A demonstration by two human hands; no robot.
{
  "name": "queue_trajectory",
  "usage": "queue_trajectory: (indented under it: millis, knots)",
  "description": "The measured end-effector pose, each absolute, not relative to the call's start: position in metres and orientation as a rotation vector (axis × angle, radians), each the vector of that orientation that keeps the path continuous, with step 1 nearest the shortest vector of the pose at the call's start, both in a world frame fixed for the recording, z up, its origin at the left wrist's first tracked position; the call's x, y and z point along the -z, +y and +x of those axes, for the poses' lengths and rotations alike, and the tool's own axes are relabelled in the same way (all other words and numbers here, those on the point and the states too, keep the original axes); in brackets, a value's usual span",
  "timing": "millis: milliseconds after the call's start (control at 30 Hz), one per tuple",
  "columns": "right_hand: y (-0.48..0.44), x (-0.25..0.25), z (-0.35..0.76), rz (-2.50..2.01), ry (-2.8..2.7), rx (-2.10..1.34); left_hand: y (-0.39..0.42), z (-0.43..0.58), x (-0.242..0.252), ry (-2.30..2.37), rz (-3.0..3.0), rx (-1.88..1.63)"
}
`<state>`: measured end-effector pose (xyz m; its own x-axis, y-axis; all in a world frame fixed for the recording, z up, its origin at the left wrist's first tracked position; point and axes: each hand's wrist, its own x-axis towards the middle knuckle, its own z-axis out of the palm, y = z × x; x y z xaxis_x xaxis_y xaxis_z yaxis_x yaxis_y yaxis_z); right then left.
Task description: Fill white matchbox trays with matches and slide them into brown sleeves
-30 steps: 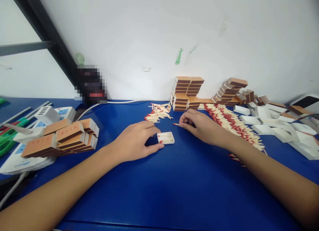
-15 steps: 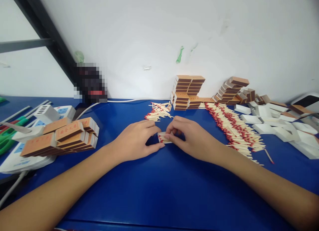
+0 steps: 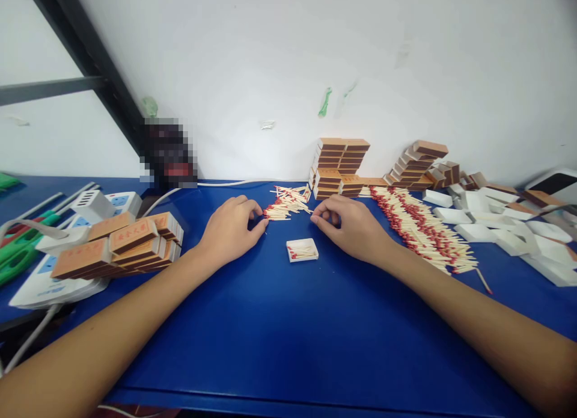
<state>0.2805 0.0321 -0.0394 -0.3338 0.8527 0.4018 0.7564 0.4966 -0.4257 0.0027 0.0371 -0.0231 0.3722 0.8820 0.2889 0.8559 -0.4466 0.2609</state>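
A small white matchbox tray point(image 3: 302, 250) with a few red-tipped matches in it lies by itself on the blue table point(image 3: 288, 334), between my two hands. My left hand point(image 3: 229, 228) rests beyond it to the left, its fingers curled and pinched at the left end of a small loose pile of matches point(image 3: 287, 204). My right hand point(image 3: 349, 225) is curled too, with its fingertips close to the right end of that pile. What either pinch holds is hidden.
A long row of matches point(image 3: 421, 228) runs along the right. White empty trays point(image 3: 505, 225) lie at far right. Brown matchbox stacks point(image 3: 340, 168) stand against the wall, with more boxes point(image 3: 130, 243) on power strips point(image 3: 94, 204) at left.
Both hands have left the tray and moved away from me to the small match pile. The tray now lies uncovered with matches in it.
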Motion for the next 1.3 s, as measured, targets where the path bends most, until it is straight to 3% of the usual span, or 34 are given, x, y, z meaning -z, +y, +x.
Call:
queue_trajectory:
  millis: [867,1300]
  knots:
    - [0.034,0.042,0.275,-1.176,-2.355,-0.38,0.036,0.017,0.026,1.174,2.474,-0.81]
    - [0.021,0.029,0.287,-1.244,-2.442,-0.414,0.011,0.018,0.013,0.929,2.623,-0.563]
